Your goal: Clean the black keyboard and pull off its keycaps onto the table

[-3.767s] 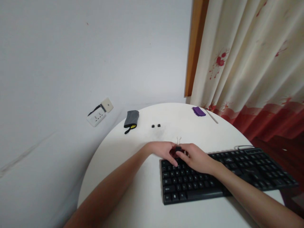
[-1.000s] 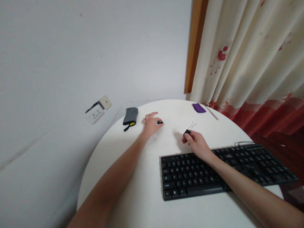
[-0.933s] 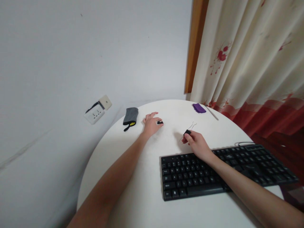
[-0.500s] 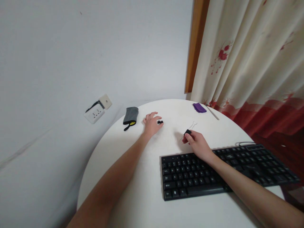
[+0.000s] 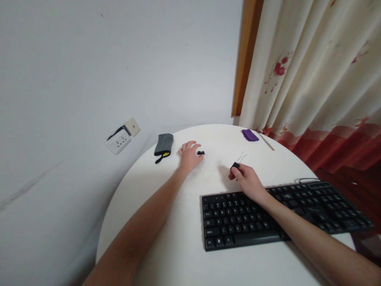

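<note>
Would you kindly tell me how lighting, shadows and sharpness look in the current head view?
Head view: soft light, with a diffuse shadow on the white table left of the right hand; head view: markings on the keyboard look soft, mostly unreadable toward its right end; head view: the two small black pieces by the left hand show little detail.

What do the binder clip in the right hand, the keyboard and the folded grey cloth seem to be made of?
Binder clip: probably metal; the body is plain dark black, the handles thin, bent, silvery wire.
Keyboard: likely hard plastic, mostly matte black, with moulded-looking keys and pale markings.
Grey cloth: soft, dull fabric, with dark edging and a loop; the exact fibre cannot be told.
</note>
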`<action>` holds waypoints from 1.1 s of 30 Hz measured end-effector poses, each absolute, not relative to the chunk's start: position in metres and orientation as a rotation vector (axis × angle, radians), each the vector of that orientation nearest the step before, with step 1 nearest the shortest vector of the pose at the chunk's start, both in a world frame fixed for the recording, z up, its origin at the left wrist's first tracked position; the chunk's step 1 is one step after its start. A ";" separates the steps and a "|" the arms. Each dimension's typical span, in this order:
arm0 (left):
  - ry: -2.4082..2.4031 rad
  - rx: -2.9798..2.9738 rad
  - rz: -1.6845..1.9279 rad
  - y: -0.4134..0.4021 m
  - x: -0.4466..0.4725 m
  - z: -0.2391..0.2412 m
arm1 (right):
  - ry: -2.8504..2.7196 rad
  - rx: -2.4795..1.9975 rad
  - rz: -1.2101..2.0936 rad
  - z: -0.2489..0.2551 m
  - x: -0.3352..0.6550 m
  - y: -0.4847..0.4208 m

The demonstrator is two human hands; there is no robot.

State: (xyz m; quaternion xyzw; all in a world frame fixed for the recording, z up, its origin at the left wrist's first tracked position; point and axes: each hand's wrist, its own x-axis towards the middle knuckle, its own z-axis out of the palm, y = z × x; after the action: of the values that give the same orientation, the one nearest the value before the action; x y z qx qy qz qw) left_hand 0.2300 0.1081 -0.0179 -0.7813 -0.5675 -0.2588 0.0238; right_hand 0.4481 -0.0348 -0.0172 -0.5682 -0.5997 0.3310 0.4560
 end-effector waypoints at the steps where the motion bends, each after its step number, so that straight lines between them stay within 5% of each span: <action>1: -1.758 -2.415 -0.801 0.108 0.230 -0.018 | -1.479 -1.403 0.816 -0.017 0.448 -0.035; 33: -1.648 -2.405 -0.779 0.112 0.243 -0.019 | -1.499 -1.446 0.795 -0.014 0.446 -0.037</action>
State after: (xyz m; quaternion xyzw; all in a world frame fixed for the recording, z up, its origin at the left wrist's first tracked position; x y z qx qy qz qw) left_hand 0.2431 0.1124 -0.0193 -0.7954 -0.5451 -0.2576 0.0619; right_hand 0.4459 -0.0365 -0.0140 -0.5823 -0.6038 0.3200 0.4404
